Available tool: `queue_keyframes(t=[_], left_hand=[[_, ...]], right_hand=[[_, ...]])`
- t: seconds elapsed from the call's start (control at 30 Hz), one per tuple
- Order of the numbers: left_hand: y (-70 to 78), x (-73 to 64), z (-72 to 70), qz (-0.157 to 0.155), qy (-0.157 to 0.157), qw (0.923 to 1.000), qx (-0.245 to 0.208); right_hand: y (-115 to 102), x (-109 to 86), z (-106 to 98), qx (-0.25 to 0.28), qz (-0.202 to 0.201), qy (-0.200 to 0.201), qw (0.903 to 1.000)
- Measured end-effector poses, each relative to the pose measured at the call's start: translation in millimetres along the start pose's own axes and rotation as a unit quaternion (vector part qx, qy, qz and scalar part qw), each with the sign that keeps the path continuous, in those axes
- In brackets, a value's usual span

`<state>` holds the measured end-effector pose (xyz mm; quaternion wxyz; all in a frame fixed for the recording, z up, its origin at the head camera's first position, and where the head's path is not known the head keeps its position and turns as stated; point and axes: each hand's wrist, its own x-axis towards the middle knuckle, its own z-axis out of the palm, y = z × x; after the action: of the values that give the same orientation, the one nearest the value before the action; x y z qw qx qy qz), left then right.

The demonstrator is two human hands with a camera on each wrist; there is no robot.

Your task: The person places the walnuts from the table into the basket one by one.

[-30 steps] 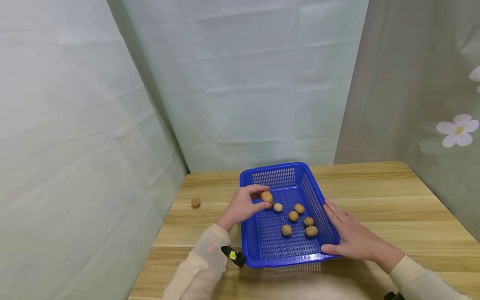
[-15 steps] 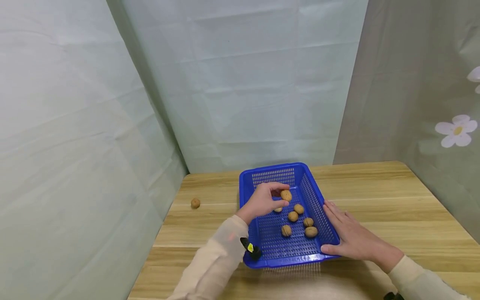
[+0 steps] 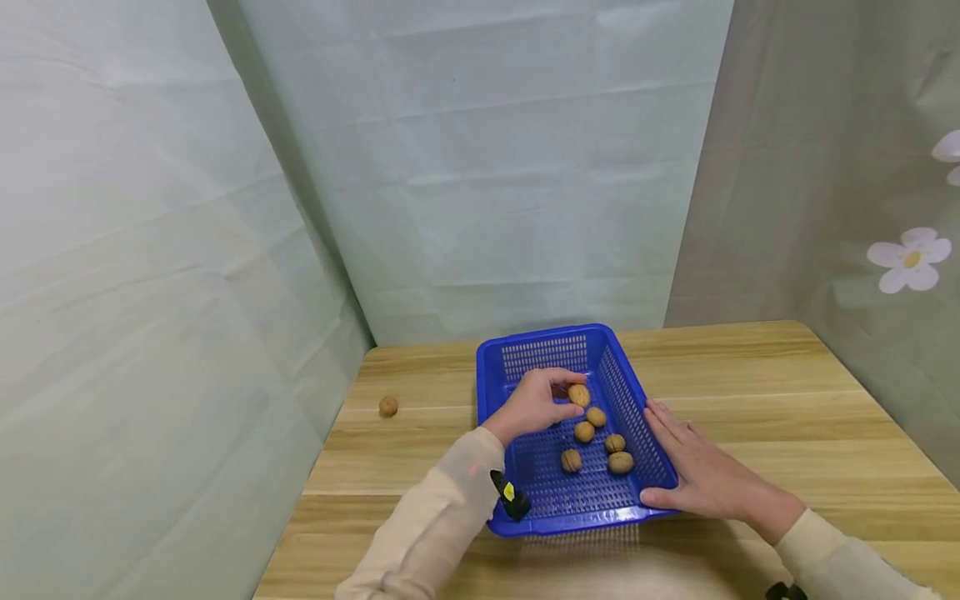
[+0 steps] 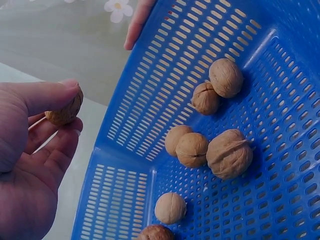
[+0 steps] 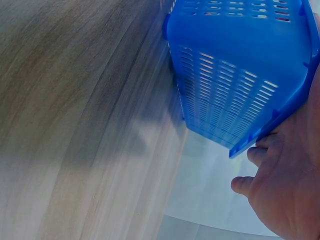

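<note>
Between its thumb and fingers my left hand (image 3: pixel 534 405) pinches a walnut (image 3: pixel 578 395), held over the blue plastic basket (image 3: pixel 577 524). The left wrist view shows this held walnut (image 4: pixel 66 111) raised above the rim. My right hand (image 3: pixel 708 481) rests on the basket's right rim, fingers fairly straight along it and the thumb at the near corner. Several walnuts lie on the basket floor, among them a large walnut (image 4: pixel 230 154) and a pair touching near the side wall (image 4: pixel 206 98). In the head view my left hand hides part of the floor.
A single walnut (image 3: pixel 387 407) lies on the wooden table (image 3: pixel 390 475) left of the basket. Pale cloth (image 3: pixel 510 183) hangs behind the table and along its left, with a flowered grey-brown cloth (image 3: pixel 795 192) at the right.
My left hand has moved right across the basket with the pinched walnut, then dipped slightly toward the other walnuts. My right hand has stayed on the rim.
</note>
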<state>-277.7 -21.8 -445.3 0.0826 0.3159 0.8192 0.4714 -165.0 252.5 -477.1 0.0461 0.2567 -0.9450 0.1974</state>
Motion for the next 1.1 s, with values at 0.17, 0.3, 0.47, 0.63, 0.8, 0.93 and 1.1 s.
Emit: queue_keyframes(t=[0.17, 0.3, 0.47, 0.63, 0.8, 0.93, 1.1], left_hand=[[0.0, 0.8, 1.5, 0.005, -0.007, 0.9999, 0.007], [1.4, 1.0, 1.8, 0.014, -0.006, 0.9998, 0.012], [8.2, -1.1, -2.1, 0.021, -0.003, 0.9998, 0.001], [14.3, -4.9, -13.4, 0.046, 0.013, 0.9988, 0.01], [18.5, -12.2, -31.9, 0.062, 0.037, 0.9972, 0.018], [14.7, -20.7, -52.8, 0.053, 0.065, 0.996, 0.031], [-6.7, -39.0, -86.6, 0.028, 0.107, 0.9928, 0.046]], right_hand=[[-0.5, -0.4, 0.0, 0.007, 0.002, -0.002, 1.0], [-0.3, -0.6, -0.2, 0.006, 0.001, -0.002, 1.0], [0.2, -0.6, -0.5, 0.008, 0.003, -0.005, 1.0], [0.5, -0.4, -0.2, 0.008, 0.005, -0.004, 0.9999], [1.3, -0.9, -0.5, 0.006, 0.005, -0.002, 1.0], [0.5, -0.9, -0.4, 0.007, 0.006, -0.002, 1.0], [-2.5, 0.5, -0.5, 0.006, 0.007, -0.003, 1.0]])
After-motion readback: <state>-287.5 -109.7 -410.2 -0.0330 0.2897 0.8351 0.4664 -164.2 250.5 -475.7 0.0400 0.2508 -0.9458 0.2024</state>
